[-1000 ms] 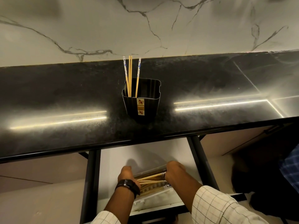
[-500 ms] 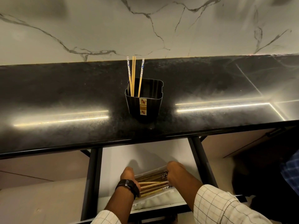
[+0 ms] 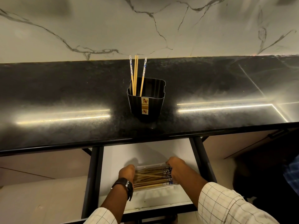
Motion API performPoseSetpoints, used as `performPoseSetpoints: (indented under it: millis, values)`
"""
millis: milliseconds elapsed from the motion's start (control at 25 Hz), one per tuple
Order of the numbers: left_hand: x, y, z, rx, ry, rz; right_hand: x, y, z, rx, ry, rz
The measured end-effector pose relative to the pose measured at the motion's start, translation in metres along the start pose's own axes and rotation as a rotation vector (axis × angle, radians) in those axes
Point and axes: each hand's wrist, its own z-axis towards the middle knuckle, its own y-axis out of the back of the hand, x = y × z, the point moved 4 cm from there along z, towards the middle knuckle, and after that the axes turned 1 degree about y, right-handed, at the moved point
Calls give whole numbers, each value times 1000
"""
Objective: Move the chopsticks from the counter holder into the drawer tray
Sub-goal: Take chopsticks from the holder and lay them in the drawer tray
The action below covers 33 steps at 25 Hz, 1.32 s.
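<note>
A black holder (image 3: 146,101) stands mid-counter with several chopsticks (image 3: 135,73) upright in its left side, two of them with blue-patterned tops. Below the counter edge the drawer (image 3: 145,152) is open. Inside it a white tray (image 3: 155,190) holds a bundle of wooden chopsticks (image 3: 150,178) lying crosswise. My left hand (image 3: 127,172), with a watch on its wrist, curls over the bundle's left ends. My right hand (image 3: 175,168) curls over the patterned right ends. The fingertips of both hands are hidden.
The black counter (image 3: 64,97) runs across the view below a marble wall (image 3: 97,26). Dark drawer rails (image 3: 94,175) flank the drawer on both sides. A dark shape and blue checked cloth (image 3: 291,173) sit at the right edge.
The loose chopsticks held raised between my hands have come down flat onto the bundle in the tray. Both hands stay at the bundle's ends. The holder's chopsticks are unchanged.
</note>
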Motion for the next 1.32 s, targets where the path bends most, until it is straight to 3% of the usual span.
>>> performPoseSetpoints:
  millis: [160,280,360,560,720,880,1160,1320]
  values:
    - [17,11,49,-49,-74,163,-8,2,4,-104,8,-41]
    - [24,9,60,-106,-118,274,-16,-15,4,-85,123,-62]
    - [10,9,5,-73,-139,221,-29,-21,-4,-113,95,14]
    - [-5,15,-34,-47,-203,65,-19,-17,-49,-91,141,129]
    - [-43,10,-69,-70,-579,7,35,-11,-103,-154,459,168]
    - [-95,-1,-116,18,-904,-58,95,-14,-145,-179,727,166]
    - [-183,-1,-157,67,-1217,-67,179,-16,-196,-276,1140,182]
    - [-215,7,-165,-110,-1420,-5,219,-15,-211,-368,1383,181]
